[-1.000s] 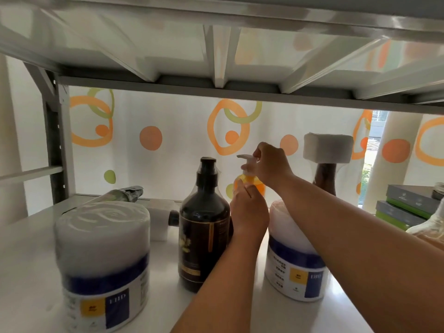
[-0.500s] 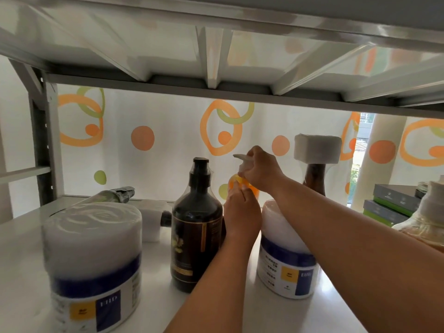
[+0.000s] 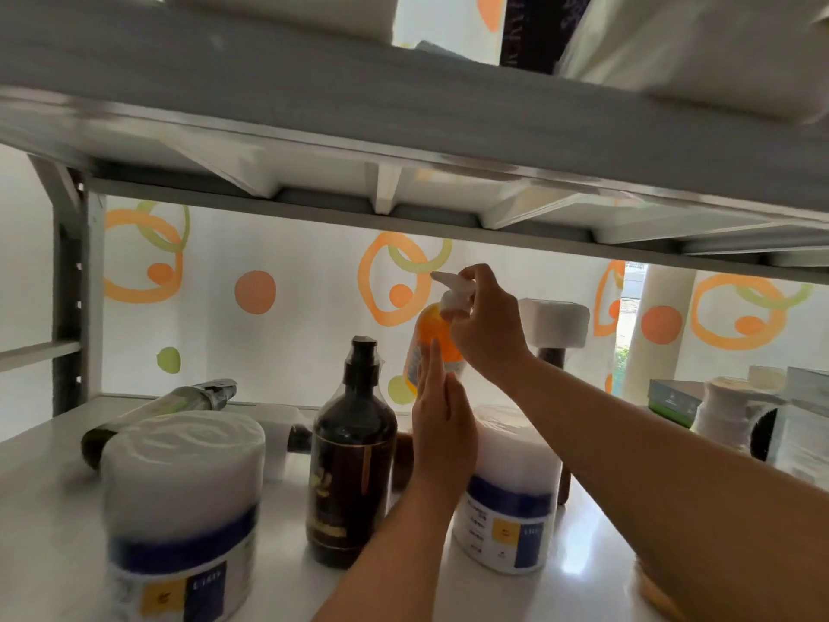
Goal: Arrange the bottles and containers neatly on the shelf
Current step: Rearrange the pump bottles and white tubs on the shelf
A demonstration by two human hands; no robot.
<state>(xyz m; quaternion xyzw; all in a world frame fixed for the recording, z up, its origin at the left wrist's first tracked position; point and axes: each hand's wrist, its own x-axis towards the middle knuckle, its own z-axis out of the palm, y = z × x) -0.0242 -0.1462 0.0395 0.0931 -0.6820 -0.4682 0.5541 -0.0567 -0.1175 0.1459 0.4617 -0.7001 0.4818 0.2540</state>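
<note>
Mid-placement: right hand (image 3: 486,327) pinches orange bottle's (image 3: 433,338) pump, left hand (image 3: 442,424) flat-open steadying its side, near shelf (image 3: 54,469) rear edge; next, set upright.

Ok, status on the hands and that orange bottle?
Right hand gripping pump. Left hand flat against orange bottle. Dark bottle close in front.

Head view, set close into the shelf bay

The white shelf (image 3: 63,496) was seen from just in front, faced toward the back curtain (image 3: 291,334), tilted slightly upward under the upper shelf (image 3: 403,110).
</note>
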